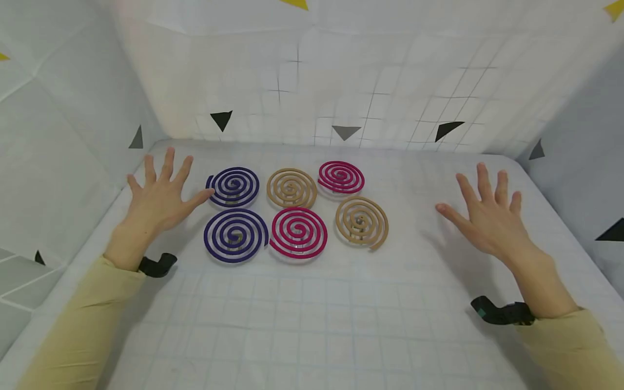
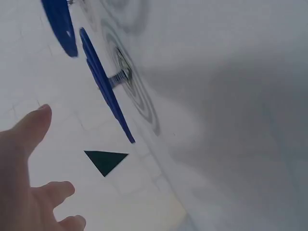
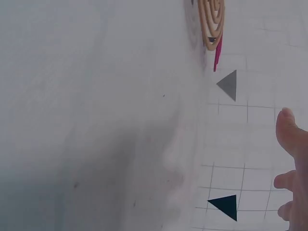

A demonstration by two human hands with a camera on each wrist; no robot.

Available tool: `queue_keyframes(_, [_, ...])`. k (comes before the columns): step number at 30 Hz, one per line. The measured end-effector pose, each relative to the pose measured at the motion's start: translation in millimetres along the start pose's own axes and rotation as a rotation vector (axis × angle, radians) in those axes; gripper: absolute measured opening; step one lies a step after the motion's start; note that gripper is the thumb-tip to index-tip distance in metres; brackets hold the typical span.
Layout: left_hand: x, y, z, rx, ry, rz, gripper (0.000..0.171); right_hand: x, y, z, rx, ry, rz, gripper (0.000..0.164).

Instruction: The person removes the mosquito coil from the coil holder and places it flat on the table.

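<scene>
Spiral mosquito coils sit raised on small metal stands in the head view. Two are dark blue, a back blue coil [image 1: 233, 187] and a front blue coil [image 1: 236, 235]. Two are tan, one at the back [image 1: 291, 188] and one at the right [image 1: 362, 222]; two are pink, one at the back [image 1: 341, 177] and one in front [image 1: 299, 233]. My left hand [image 1: 158, 200], fingers spread, hovers left of the blue coils, its thumb tip overlapping the back one in this view. Over the table's right side my right hand [image 1: 492, 222] is spread too, holding nothing, apart from the coils.
A white cloth with a faint grid covers the table [image 1: 312, 319]. White walls with black, grey and yellow triangles stand at the back [image 1: 390, 70] and both sides. Each wrist wears a black camera mount, one at the left [image 1: 158, 265] and one at the right [image 1: 502, 312].
</scene>
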State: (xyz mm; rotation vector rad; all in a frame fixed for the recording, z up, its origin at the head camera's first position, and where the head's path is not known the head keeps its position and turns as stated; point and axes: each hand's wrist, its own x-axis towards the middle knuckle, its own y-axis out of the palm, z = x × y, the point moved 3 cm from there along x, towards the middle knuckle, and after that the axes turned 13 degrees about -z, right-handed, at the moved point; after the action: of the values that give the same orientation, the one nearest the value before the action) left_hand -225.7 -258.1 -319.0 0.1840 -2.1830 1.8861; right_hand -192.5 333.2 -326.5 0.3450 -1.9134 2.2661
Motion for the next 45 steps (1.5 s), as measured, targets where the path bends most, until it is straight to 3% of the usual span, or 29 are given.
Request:
queue_keyframes(6, [0.5, -1.7, -21.0, -0.101, 0.016, 0.011, 0.095, 7, -7, 14, 0.119, -0.017, -0.04, 0.089])
queue_keyframes(11, [4.9, -3.9, -36.4, -0.184, 0.012, 0.008, 0.089, 15, -25, 31, 0.289, -0.043, -0.058, 0.081])
queue_keyframes(18, [15.2, -8.8, -58.6, -0.377, -0.023, 0.019, 0.08, 18, -47, 45, 0.447, 0.017, -0.03, 0.073])
queue_keyframes(25, [14.5, -12.8, -65.4, -0.463, -0.035, -0.002, 0.073, 16, -45, 50, 0.573, 0.055, -0.008, 0.069])
queue_keyframes(33, [9.0, -10.2, -77.7, -0.555, -0.031, -0.051, 0.067, 17, -38, 54, 0.618, 0.059, 0.02, 0.069])
queue_keyframes(45, [7.6, 4.5, -87.2, -0.694, -0.016, -0.055, 0.06, 18, -34, 49, 0.641, 0.108, 0.052, 0.067])
